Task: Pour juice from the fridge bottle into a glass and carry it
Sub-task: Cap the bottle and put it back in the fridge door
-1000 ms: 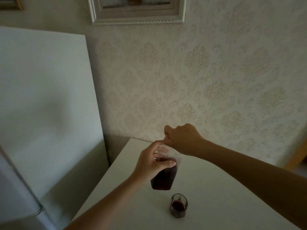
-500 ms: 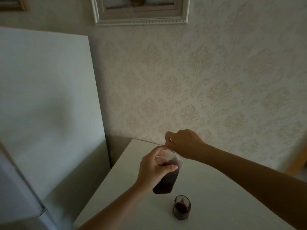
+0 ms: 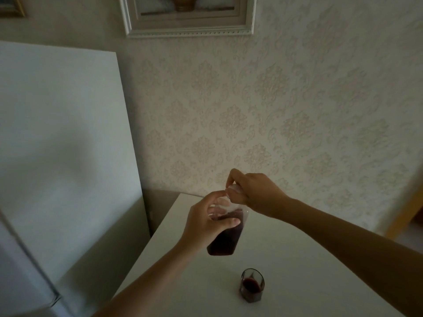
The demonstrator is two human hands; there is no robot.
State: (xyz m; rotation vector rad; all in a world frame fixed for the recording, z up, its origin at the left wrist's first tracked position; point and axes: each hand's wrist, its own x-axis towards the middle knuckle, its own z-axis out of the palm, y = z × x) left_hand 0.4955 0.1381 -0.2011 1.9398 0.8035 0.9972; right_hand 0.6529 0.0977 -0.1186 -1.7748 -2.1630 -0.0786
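A clear plastic bottle [image 3: 225, 241] half full of dark red juice is held tilted just above the white table [image 3: 309, 266]. My left hand [image 3: 206, 223] wraps around its upper body. My right hand [image 3: 254, 193] is closed over the bottle's whitish cap [image 3: 232, 188] at the neck. A small faceted glass [image 3: 251, 285] with a little dark juice in its bottom stands on the table in front of the bottle, untouched by either hand.
A white fridge [image 3: 57, 145] fills the left side, with its door edge [image 3: 29, 259] at the lower left. Patterned wallpaper backs the table, and a framed picture [image 3: 190, 17] hangs above. A wooden frame [image 3: 405, 211] shows at the right edge.
My right hand has risen slightly at the bottle's top, so the cap now shows between its fingers. The bottle leans a bit more. The glass has not moved.
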